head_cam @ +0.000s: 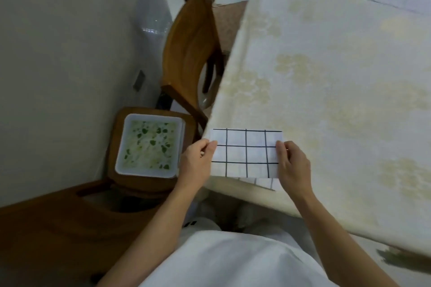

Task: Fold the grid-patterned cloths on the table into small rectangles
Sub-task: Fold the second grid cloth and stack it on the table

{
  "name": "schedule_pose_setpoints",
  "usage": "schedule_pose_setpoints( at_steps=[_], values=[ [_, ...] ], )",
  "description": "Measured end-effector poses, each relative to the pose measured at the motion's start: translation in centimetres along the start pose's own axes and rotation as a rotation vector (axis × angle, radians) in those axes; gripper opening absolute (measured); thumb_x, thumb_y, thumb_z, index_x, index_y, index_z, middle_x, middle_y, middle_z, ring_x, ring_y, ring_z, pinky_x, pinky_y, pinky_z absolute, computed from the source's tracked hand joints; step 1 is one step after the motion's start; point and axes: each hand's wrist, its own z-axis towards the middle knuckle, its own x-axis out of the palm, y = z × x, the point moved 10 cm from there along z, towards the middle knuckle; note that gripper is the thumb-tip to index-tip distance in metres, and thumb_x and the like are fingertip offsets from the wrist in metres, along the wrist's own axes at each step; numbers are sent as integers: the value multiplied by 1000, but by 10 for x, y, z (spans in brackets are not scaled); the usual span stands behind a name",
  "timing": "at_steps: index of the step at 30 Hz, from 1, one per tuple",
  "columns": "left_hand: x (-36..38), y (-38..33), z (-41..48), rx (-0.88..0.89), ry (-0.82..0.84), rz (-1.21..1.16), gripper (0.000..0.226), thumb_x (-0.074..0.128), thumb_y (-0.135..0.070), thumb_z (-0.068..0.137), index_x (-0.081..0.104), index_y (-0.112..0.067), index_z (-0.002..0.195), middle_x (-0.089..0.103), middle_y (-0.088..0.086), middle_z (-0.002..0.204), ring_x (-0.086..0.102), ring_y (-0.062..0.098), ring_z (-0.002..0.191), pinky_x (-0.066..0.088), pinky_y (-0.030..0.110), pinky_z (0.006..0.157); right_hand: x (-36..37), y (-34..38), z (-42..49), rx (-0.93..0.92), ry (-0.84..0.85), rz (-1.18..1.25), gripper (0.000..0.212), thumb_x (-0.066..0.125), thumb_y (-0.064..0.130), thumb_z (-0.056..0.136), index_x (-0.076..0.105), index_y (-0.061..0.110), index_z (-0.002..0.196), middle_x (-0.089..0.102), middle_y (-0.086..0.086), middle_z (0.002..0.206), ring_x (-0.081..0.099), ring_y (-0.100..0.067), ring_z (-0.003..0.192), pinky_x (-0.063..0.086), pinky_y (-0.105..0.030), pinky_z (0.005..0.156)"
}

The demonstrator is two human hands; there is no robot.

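white tray (149,144) on stool (121,179), chair (191,53) beside table (338,77)

Both arms forward, bare to elbow, forearms angling in toward each other.

Left forearm (149,228) rises from lower left, wrist straight. Left hand (198,158) back-up, fingers curled, thumb and fingertips pinching left edge of cloth (245,154).

Right forearm (338,228) rises from lower right, wrist slightly bent inward. Right hand (295,165) back-up, knuckles toward camera, thumb and forefinger pinching right edge of cloth near its upper corner.

Hands roughly level, apart by cloth's width, mirrored.
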Motion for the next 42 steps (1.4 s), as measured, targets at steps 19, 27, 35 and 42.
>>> schedule_pose_setpoints(
  at_steps=[19,27,35,42],
  values=[
    [55,51,23,-197,-32,138,11,61,-26,96,63,-17,89,62,-4,81,59,15,79,48,30,71,25,-85,-11,264,125,-39,32,48,30,103,55,15,75,56,1,68,49,-12,61,40,-27,56],
    [65,72,24,-286,-49,177,14,60,-26,97,64,-14,89,62,-4,81,56,10,76,41,22,62,38,-103,-10,302,84,-67,28,48,33,103,61,14,87,61,2,77,55,-12,68,42,-29,57],
    [69,67,34,-255,-42,193,16,62,-27,96,63,-14,87,61,-6,77,55,9,73,42,22,61,34,-108,-6,314,36,-55,26,49,35,103,63,16,94,60,7,78,55,-9,71,46,-33,64],
    [66,66,39,-265,-38,179,11,63,-29,95,65,-18,92,64,-6,84,61,14,83,49,28,73,32,-111,-5,339,0,-32,25,52,37,101,63,15,104,66,1,93,60,-17,84,46,-31,73]
  ],
)
